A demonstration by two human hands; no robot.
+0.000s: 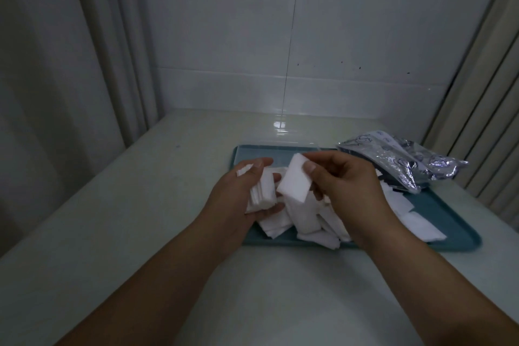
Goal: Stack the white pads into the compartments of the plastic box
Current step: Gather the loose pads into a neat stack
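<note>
Tray [455,229]: loose pads [306,222] | left hand [241,194] grips stack [262,191] | right hand [345,185] pinches pad [293,181]

**Setting: tiled, clinic-like work corner**

Location type: a plain utility or treatment-room corner; the exact kind of room cannot be told.
- Back wall [323,45]: large glossy white tiles with thin grout lines and a few dark specks.
- Curtains: pale pleated fabric hangs at the left [92,50] and at the right [483,93].
- Worktop [134,205]: smooth, pale and glossy, butted against the tiles.
- Teal tray [449,222]: lies on the worktop and bears loose white pads [306,222].
- Silvery printed packet [401,166]: rests on the tray's far right corner.
</note>
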